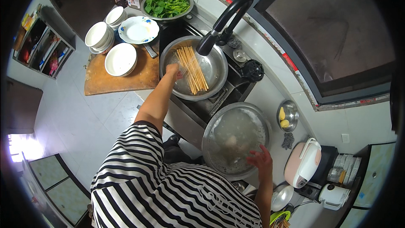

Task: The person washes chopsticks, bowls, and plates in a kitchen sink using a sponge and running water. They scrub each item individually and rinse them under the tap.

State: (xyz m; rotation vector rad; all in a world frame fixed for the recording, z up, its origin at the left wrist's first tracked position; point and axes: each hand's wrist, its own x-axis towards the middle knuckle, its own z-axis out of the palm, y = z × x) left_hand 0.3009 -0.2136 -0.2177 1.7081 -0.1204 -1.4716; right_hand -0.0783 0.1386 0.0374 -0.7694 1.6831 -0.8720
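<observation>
A bundle of wooden chopsticks (192, 69) lies in a steel basin (218, 66) in the sink, below the black faucet (210, 39). My left hand (174, 70) reaches over the basin's near rim, left of the chopsticks; its fingers are partly hidden, and whether they hold anything cannot be told. My right hand (261, 160) hangs over the right edge of a second, larger steel basin (207, 139), fingers spread and holding nothing. Cloudy water fills this basin, with a pale thing, too blurred to name, under the surface.
At the left, a wooden cutting board (139, 80) carries white bowls (121, 60), a floral plate (138, 30) and a cleaver (151, 50). Beyond stands a basin of green leaves (166, 4). To the right are a small bowl (292, 114) with yellow pieces and a pink-white rice cooker (302, 164).
</observation>
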